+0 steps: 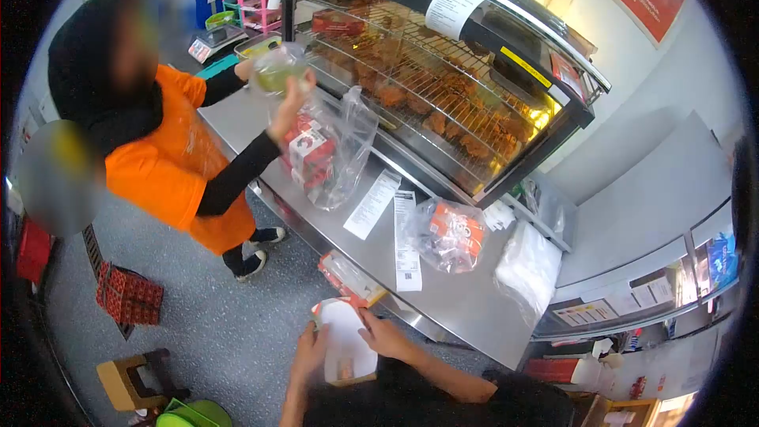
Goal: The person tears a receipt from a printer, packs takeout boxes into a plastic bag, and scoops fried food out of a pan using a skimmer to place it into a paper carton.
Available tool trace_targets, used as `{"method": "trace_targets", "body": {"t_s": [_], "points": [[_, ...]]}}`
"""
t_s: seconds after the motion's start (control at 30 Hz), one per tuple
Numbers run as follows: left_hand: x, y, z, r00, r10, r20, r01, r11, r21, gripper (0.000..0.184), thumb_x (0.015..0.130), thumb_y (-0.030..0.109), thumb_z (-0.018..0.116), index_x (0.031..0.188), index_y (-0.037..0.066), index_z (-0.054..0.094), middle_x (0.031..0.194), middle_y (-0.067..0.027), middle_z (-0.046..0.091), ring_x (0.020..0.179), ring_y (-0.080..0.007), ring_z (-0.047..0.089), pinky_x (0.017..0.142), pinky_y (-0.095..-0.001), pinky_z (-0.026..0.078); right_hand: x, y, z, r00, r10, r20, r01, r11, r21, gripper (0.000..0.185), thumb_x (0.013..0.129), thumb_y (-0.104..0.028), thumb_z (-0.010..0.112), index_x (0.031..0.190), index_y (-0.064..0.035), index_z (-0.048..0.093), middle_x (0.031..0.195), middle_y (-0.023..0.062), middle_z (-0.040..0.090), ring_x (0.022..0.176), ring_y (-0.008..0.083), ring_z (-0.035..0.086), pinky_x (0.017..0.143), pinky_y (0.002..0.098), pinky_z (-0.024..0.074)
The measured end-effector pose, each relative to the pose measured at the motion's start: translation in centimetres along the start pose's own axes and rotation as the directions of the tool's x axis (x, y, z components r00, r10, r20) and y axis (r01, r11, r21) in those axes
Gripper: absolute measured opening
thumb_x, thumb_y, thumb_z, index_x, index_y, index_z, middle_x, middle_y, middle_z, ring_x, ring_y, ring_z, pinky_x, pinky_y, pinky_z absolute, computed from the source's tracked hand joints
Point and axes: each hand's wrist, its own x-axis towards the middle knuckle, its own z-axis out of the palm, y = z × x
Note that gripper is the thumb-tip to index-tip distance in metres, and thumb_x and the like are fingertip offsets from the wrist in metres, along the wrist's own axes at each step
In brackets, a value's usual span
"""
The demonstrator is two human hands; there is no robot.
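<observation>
Low in the view, an open paper food box (350, 340) with a white inside is held between both hands. My left hand (311, 352) grips its left side, with the fingers along the wall. On the opposite side, my right hand (386, 335) has its fingers closed on the box's upper right edge. A small brownish patch shows near the bottom of the box; I cannot make out what it is. Just beyond the box, a red and white carton (348, 275) sits at the counter's front edge.
The steel counter (360, 249) holds receipts (407, 241), a bagged orange pack (457, 236), clear plastic bags (531, 265) and a bagged red box (310, 150). Behind stands a heated display case (427, 87) of fried food. A co-worker (170, 166) lifts a clear container (278, 71).
</observation>
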Motion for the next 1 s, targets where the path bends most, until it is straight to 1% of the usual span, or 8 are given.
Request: {"method": "trace_targets", "body": {"t_s": [0.07,0.17,0.2,0.3,0.5,0.63,0.77,1.0], "points": [[-0.7,-6.0,0.3,0.967,0.214,-0.136,-0.205,0.976,0.076,0.034,0.093,0.029,0.046,0.1,-0.004,0.055,0.076,-0.0154,0.061,0.071,-0.0195,0.058,0.063,-0.0346,0.044,-1.2,0.2,1.3,0.997,-0.069,0.021,0.068,0.996,0.05,0.046,0.086,-0.022,0.056,0.126,-0.0071,0.04,0.091,0.0218,0.062,0.083,0.0385,0.061,0.07,0.0454,0.048],[-5.2,-3.3,-2.3,0.993,0.026,-0.113,-0.025,1.0,0.008,0.031,0.094,0.026,0.043,0.092,-0.002,0.057,0.068,-0.0097,0.059,0.068,-0.0188,0.06,0.062,-0.037,0.046,-2.4,-1.1,1.5,0.986,-0.166,0.03,0.162,0.979,0.121,0.035,0.087,-0.022,0.056,0.115,-0.0039,0.046,0.091,0.0201,0.062,0.084,0.0363,0.062,0.07,0.0433,0.0481],[-6.3,-2.7,-2.4,0.974,0.114,-0.195,-0.139,0.983,-0.117,0.027,0.093,0.023,0.047,0.086,0.0,0.059,0.071,-0.0038,0.059,0.069,-0.0117,0.056,0.062,-0.0323,0.045,-2.7,-1.1,1.8,0.98,-0.192,0.043,0.185,0.974,0.131,0.033,0.087,-0.022,0.056,0.113,-0.0034,0.048,0.091,0.0198,0.062,0.084,0.0355,0.062,0.07,0.0424,0.0481],[-7.4,-4.9,-0.8,0.973,-0.014,-0.23,-0.104,0.863,-0.495,0.021,0.091,0.021,0.051,0.091,0.002,0.061,0.08,-0.0024,0.062,0.073,-0.0098,0.056,0.064,-0.03,0.046,-2.9,-0.9,1.9,0.96,-0.276,0.046,0.265,0.949,0.173,0.029,0.088,-0.02,0.056,0.11,-0.003,0.049,0.092,0.0201,0.061,0.085,0.0378,0.061,0.07,0.0434,0.0481],[-7.4,-7.5,7.3,0.997,-0.061,-0.038,0.032,0.851,-0.525,0.034,0.09,0.023,0.056,0.112,-0.002,0.052,0.103,-0.0093,0.061,0.091,-0.0155,0.058,0.079,-0.03,0.047,-5.4,0.8,-0.8,0.948,-0.296,-0.114,0.309,0.943,0.125,0.03,0.087,-0.017,0.059,0.112,-0.002,0.052,0.086,0.0173,0.063,0.076,0.029,0.065,0.065,0.0347,0.0501],[-9.5,-1.5,10.4,0.978,-0.198,0.065,0.208,0.942,-0.262,0.04,0.088,0.027,0.06,0.113,-0.003,0.055,0.104,-0.0106,0.063,0.093,-0.0176,0.059,0.081,-0.0324,0.047,-8.4,4.1,-2.3,0.954,-0.231,-0.192,0.276,0.927,0.255,0.038,0.084,-0.021,0.062,0.116,-0.0021,0.054,0.084,0.018,0.064,0.074,0.0286,0.065,0.065,0.035,0.0513],[-10.0,-2.1,11.8,0.988,-0.142,0.068,0.147,0.986,-0.084,0.043,0.082,0.031,0.066,0.109,-0.003,0.06,0.1,-0.0114,0.065,0.089,-0.019,0.062,0.077,-0.0345,0.049,-11.9,8.6,-1.9,0.958,-0.25,-0.143,0.274,0.944,0.185,0.043,0.081,-0.027,0.066,0.116,-0.0034,0.055,0.082,0.0143,0.065,0.073,0.0251,0.065,0.066,0.0348,0.0512],[-11.9,-13.6,8.1,0.97,-0.221,-0.106,0.117,0.797,-0.592,0.05,0.067,0.01,0.078,0.111,-0.002,0.056,0.098,-0.0094,0.063,0.081,-0.0187,0.063,0.072,-0.032,0.053,-15.3,11.6,-2.9,0.985,-0.102,0.136,0.095,0.994,0.054,0.038,0.084,-0.031,0.061,0.114,-0.0072,0.057,0.089,0.0129,0.066,0.082,0.0256,0.065,0.072,0.0354,0.0505]]}}
